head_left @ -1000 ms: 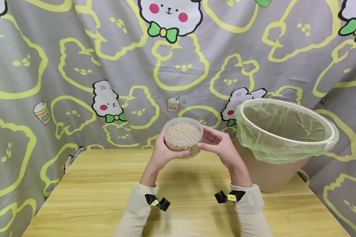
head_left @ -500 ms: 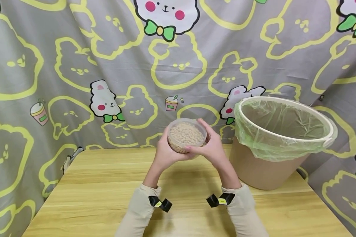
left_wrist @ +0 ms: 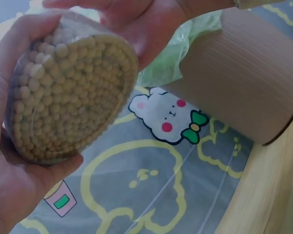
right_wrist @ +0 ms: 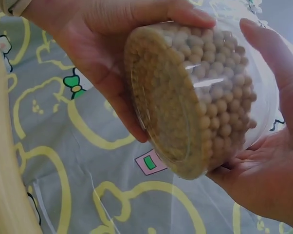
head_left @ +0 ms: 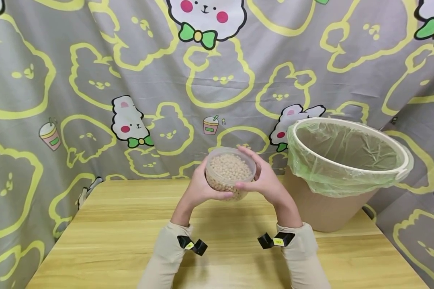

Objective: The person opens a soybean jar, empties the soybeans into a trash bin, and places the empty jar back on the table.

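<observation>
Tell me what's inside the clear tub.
The clear tub holds many small, round, tan balls, visible from above and through its wall and base. The pile's middle cannot be seen behind the outer balls; the left grip and right grip hide parts of the wall.

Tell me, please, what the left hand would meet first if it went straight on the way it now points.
The clear container, which the left hand grips, comes first. If both moved on together, the patterned curtain would probably come next, though its depth is unclear.
</observation>
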A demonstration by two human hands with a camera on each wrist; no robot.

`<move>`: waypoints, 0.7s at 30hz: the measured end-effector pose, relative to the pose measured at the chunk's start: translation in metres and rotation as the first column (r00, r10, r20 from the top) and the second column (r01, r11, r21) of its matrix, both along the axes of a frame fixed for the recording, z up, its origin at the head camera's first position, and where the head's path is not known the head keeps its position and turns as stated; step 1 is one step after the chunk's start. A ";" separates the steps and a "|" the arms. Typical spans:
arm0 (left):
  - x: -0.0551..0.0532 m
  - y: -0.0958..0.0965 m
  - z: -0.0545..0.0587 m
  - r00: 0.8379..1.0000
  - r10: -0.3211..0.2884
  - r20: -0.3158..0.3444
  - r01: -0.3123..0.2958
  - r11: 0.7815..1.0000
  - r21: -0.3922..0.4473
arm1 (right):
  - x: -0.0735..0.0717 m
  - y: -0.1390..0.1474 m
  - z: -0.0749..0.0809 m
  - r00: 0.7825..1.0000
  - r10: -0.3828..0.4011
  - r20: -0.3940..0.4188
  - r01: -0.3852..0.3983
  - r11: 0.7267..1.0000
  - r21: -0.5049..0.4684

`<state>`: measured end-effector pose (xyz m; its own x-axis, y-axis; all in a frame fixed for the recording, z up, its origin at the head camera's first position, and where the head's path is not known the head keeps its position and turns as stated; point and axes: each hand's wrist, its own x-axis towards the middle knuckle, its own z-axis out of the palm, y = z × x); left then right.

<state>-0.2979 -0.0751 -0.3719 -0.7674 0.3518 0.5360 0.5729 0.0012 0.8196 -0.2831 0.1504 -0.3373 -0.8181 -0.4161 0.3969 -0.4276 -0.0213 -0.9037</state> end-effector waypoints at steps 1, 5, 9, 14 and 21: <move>0.001 0.001 0.000 1.000 0.018 -0.008 -0.018 1.000 0.000 | 0.000 0.000 0.000 1.000 0.000 0.001 0.000 1.000 0.002; 0.003 0.005 0.001 0.990 0.134 -0.044 -0.134 0.991 -0.004 | 0.003 -0.004 0.002 0.997 -0.069 -0.027 0.070 0.997 0.042; 0.005 0.011 0.000 0.947 0.293 -0.131 -0.300 0.953 -0.036 | 0.010 -0.017 0.002 0.968 -0.241 -0.064 0.247 0.961 0.123; 0.007 0.019 -0.001 0.905 0.389 -0.173 -0.407 0.910 -0.081 | 0.014 -0.029 0.002 0.914 -0.398 -0.086 0.406 0.901 0.153; 0.005 0.015 -0.002 0.944 0.313 -0.105 -0.323 0.941 -0.101 | 0.010 -0.024 0.001 0.917 -0.382 -0.116 0.397 0.903 0.164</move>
